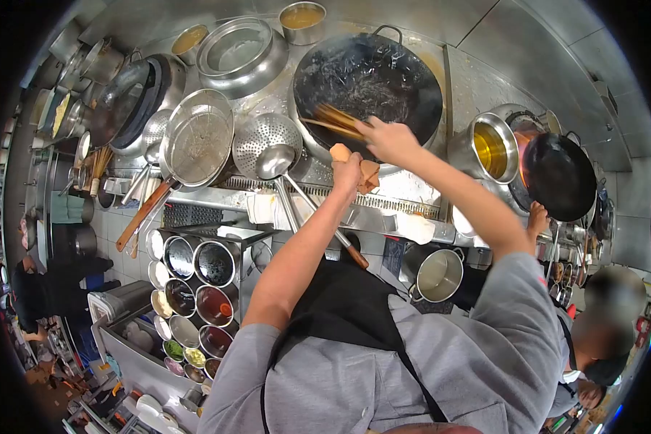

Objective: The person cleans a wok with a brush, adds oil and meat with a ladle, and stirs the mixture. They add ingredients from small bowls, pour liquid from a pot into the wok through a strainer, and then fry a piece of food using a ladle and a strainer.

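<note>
A large black wok (369, 90) sits on the stove in front of me, wet and dark inside, with a loop handle on its far rim. My right hand (392, 142) is closed round the end of a bamboo wok brush (334, 121). The brush's slightly blurred bristles point left over the wok's near-left rim. At the near edge of the wok, my left hand (348, 173) grips a folded brown cloth (369, 176). Whether the cloth wraps a handle there is hidden.
Left of the wok lie a perforated skimmer (247, 145), a ladle (275, 160) and a mesh strainer (197, 137). A pot of yellow oil (490, 150) stands right, beside a co-worker's wok (558, 177) over flame. Several seasoning containers (214, 305) stand lower left.
</note>
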`<state>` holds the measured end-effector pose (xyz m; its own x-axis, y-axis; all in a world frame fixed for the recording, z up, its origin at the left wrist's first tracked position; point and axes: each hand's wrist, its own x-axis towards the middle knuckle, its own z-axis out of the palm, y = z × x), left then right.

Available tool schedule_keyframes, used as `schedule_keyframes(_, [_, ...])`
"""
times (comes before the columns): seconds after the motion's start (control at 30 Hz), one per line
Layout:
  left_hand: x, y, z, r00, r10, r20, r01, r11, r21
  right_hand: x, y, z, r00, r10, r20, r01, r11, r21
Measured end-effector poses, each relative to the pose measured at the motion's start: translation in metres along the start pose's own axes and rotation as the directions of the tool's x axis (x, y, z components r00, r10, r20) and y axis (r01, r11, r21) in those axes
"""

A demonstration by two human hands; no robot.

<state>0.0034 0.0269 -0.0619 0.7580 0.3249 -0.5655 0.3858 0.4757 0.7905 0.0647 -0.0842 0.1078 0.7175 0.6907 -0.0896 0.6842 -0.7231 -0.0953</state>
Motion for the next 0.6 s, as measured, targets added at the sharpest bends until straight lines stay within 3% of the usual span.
schedule_keyframes(0.03, [-0.002,0.001,0.001,1.000,0.006,0.005,-0.006,1.000,-0.015,-0.020,0.015,-0.004,0.996,-0.052,0.069,0.057,0.995,-0.078])
schedule_keyframes(0.1, [-0.009,0.011,-0.003,0.996,-0.023,0.082,0.023,1.000,-0.004,-0.038,0.057,0.000,0.973,0.037,0.229,0.032,0.956,-0.291])
schedule_keyframes(0.17, [-0.014,0.015,-0.003,0.993,-0.041,0.108,0.042,0.999,-0.013,-0.026,0.107,0.006,0.967,0.189,0.169,-0.108,0.909,-0.402])
schedule_keyframes(0.23, [-0.011,0.017,-0.002,0.992,-0.059,0.111,0.064,0.997,-0.046,0.018,0.151,0.015,0.963,0.265,0.040,-0.253,0.950,-0.185])
schedule_keyframes(0.3, [-0.015,0.017,-0.003,0.990,-0.085,0.117,0.093,0.993,-0.072,0.072,0.143,0.016,0.851,0.508,0.133,-0.510,0.860,-0.021])
schedule_keyframes(0.43, [-0.007,0.008,-0.002,0.996,0.013,0.088,-0.006,0.997,-0.078,0.096,0.067,0.029,0.896,0.441,0.052,-0.443,0.882,0.161])
schedule_keyframes(0.5, [-0.014,0.016,0.003,0.999,0.008,0.042,-0.006,0.999,-0.042,0.062,0.046,0.044,0.952,0.307,0.007,-0.306,0.948,0.085])
schedule_keyframes(0.57, [-0.019,0.016,-0.001,0.999,0.038,0.008,-0.039,0.999,0.021,-0.003,0.025,0.026,0.981,0.170,0.093,-0.180,0.977,0.116])
schedule_keyframes(0.6, [-0.017,0.017,-0.004,0.997,0.079,0.003,-0.079,0.995,0.067,-0.038,0.020,0.011,0.971,0.176,0.162,-0.194,0.976,0.104])
